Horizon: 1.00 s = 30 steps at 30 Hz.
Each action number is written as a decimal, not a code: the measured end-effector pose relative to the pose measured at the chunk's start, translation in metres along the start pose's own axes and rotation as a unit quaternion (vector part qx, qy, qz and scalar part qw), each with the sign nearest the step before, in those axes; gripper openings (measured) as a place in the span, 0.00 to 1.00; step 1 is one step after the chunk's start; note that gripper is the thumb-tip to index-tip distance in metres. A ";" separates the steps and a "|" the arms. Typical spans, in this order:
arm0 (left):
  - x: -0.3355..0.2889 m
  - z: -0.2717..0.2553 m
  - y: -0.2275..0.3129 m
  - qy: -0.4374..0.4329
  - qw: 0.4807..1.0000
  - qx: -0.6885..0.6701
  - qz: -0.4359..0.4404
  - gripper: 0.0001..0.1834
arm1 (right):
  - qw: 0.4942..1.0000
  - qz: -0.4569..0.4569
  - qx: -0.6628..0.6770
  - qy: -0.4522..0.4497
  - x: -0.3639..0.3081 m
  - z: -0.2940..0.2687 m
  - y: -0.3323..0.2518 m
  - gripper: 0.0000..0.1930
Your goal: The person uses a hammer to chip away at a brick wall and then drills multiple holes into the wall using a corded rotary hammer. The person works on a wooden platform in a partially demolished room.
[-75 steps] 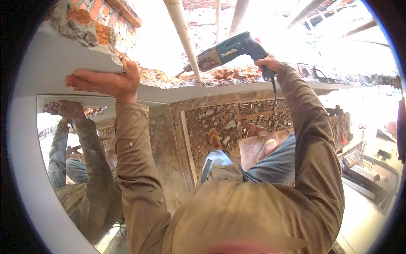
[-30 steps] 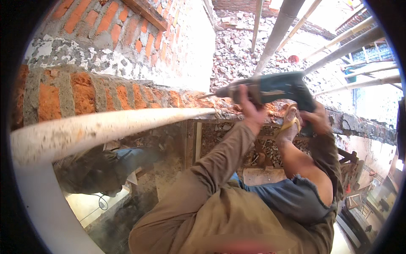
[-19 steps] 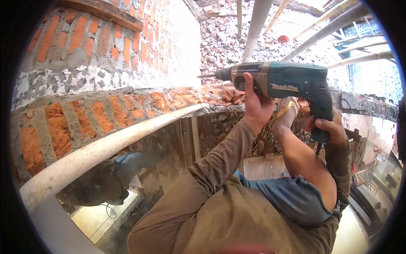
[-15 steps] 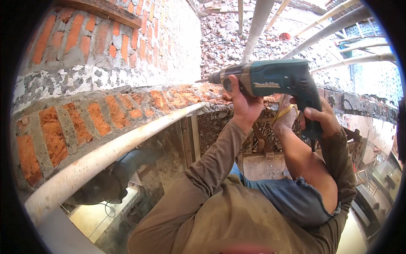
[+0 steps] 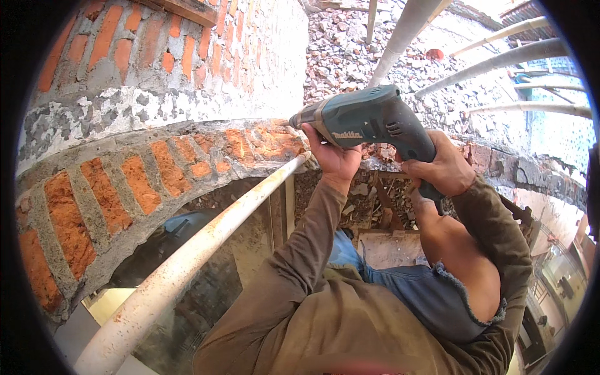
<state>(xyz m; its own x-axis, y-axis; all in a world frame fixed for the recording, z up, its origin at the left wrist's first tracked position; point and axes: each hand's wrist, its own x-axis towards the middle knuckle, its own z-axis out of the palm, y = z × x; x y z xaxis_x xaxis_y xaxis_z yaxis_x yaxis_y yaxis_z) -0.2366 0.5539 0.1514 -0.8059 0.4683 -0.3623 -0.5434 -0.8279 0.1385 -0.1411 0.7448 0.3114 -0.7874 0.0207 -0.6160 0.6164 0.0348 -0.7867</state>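
A teal power drill (image 5: 359,119) lies across both of my hands above a rough ledge of broken brick. My left hand (image 5: 339,161) cradles it from below near the chuck, its fingers partly hidden behind the body. My right hand (image 5: 447,165) is wrapped round the rear handle; whether a finger presses the trigger cannot be seen. The drill's nose points left and slightly down at the chipped brick ledge (image 5: 265,140), close to the foot of the wall. How far the bit reaches into the brick is not visible.
A pale, rust-spotted pole (image 5: 194,265) slants up to the ledge from lower left. Brick wall (image 5: 150,47) rises on the left. Rubble (image 5: 340,50) and several props (image 5: 406,37) stand beyond. My bare leg (image 5: 459,250) is below the drill, with a drop beneath the ledge.
Both hands have shifted the drill leftward, and its nose now tilts lower against the ledge. The view has turned slightly, and a dark shape under the arch is mostly gone from sight.
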 end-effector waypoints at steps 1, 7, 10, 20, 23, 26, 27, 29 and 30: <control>0.003 -0.002 0.000 -0.011 0.999 -0.031 -0.005 0.38 | 1.000 0.004 -0.008 -0.005 0.005 -0.003 -0.003 0.13; 0.016 -0.008 -0.003 0.121 0.992 -0.035 0.012 0.38 | 0.997 -0.020 0.072 0.001 0.025 -0.007 -0.019 0.17; 0.010 -0.009 -0.001 0.022 1.000 -0.019 0.001 0.40 | 0.999 0.045 0.021 -0.021 0.025 -0.009 -0.027 0.18; -0.177 -0.021 0.164 0.182 0.639 0.682 0.304 0.19 | 0.973 -0.073 -0.206 -0.071 0.043 -0.012 -0.044 0.17; -0.206 0.032 0.241 0.096 0.347 0.800 0.479 0.23 | 0.974 -0.057 -0.211 -0.062 0.055 -0.020 -0.045 0.15; -0.206 0.095 0.274 0.010 0.080 0.765 0.639 0.31 | 0.972 -0.085 -0.220 0.009 0.058 -0.024 -0.041 0.15; -0.201 0.116 0.279 -0.014 0.043 0.749 0.661 0.34 | 0.977 -0.063 -0.201 0.028 0.059 -0.023 -0.039 0.15; -0.184 0.148 0.281 -0.036 -0.051 0.723 0.688 0.36 | 0.974 -0.063 -0.218 -0.021 0.060 -0.023 -0.036 0.15; -0.174 0.160 0.281 -0.033 -0.107 0.712 0.693 0.35 | 0.970 -0.063 -0.233 -0.039 0.061 -0.023 -0.035 0.15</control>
<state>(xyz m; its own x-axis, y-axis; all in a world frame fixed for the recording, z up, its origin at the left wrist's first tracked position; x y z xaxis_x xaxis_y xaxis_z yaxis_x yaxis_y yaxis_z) -0.2870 0.2895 0.4007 -0.1543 0.4818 0.8626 0.4947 0.7934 -0.3547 -0.2105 0.7677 0.3020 -0.8427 -0.0884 -0.5311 0.4311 0.4801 -0.7640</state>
